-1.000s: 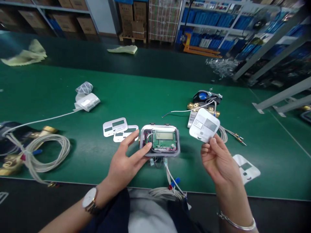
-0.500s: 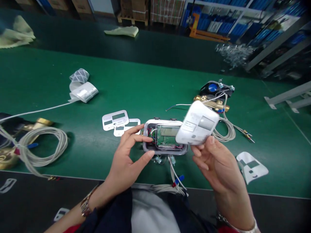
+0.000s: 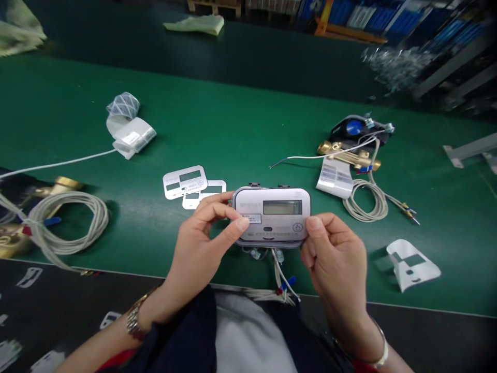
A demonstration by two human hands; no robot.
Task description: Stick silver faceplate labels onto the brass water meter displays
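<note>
A grey-white meter unit [image 3: 272, 215] with a small display window lies at the near middle of the green table [image 3: 240, 129], its white cover now sitting on top of its case. My left hand [image 3: 202, 243] pinches the unit's left edge, thumb on the cover. My right hand [image 3: 334, 254] grips its right edge, thumb on top. Thin wires with red and blue tips [image 3: 283, 282] hang from under the unit toward me.
Two white faceplates [image 3: 192, 184] lie just left of the unit. A coiled grey cable with brass fittings [image 3: 58, 228] sits at the left. Another brass meter with coiled cable [image 3: 357, 155] is at the right; a white label backing [image 3: 411, 261] lies near right. A bagged cover [image 3: 130, 134] is farther left.
My right hand brought the white cover from the right down onto the open case, hiding the circuit board. My left hand shifted to pinch the left edge. The camera tilted downward.
</note>
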